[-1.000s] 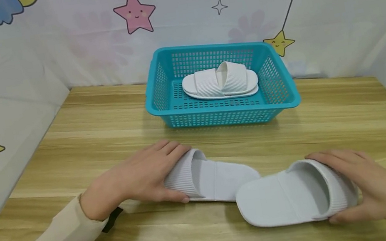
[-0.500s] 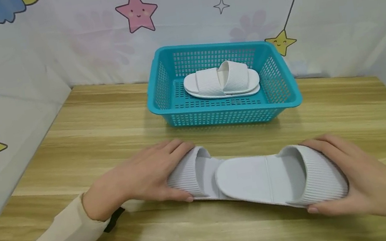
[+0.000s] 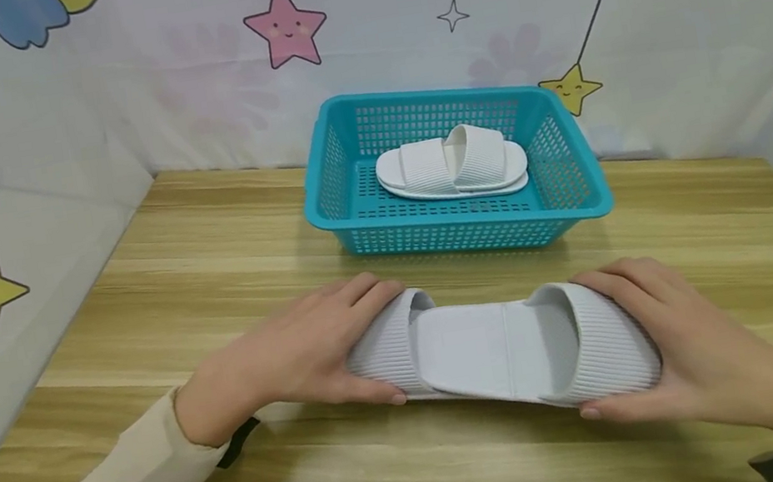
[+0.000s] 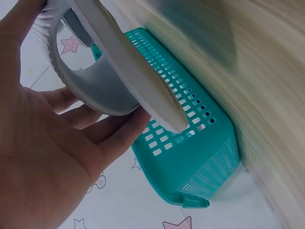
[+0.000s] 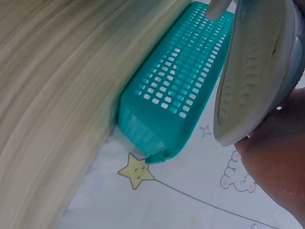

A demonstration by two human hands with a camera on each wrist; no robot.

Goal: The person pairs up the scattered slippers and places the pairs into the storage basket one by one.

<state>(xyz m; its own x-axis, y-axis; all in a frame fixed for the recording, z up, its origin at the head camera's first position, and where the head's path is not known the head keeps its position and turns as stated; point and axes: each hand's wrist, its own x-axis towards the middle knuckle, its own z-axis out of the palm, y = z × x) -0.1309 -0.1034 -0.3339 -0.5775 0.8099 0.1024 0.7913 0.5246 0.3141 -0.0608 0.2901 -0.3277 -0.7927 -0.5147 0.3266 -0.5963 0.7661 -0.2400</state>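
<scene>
Two white ribbed slippers lie on the wooden table [image 3: 140,314] in the head view, stacked heel over heel. My left hand [image 3: 298,356] grips the strap of the left slipper [image 3: 388,346], whose sole shows in the left wrist view as the left slipper [image 4: 128,67]. My right hand [image 3: 676,347] grips the strap of the right slipper [image 3: 524,345], which overlaps the left one; its underside appears in the right wrist view as the right slipper [image 5: 252,71]. Behind them a teal basket [image 3: 580,198] holds another nested pair of white slippers [image 3: 451,167].
Patterned fabric walls with stars close in the table at the back and both sides. The teal basket [image 4: 190,152] stands close to the back wall, also seen in the right wrist view as the teal basket [image 5: 167,95]. Bare wood surrounds the hands.
My right hand has slid its slipper leftward over the left slipper, so the two now overlap heavily. The left hand has stayed put.
</scene>
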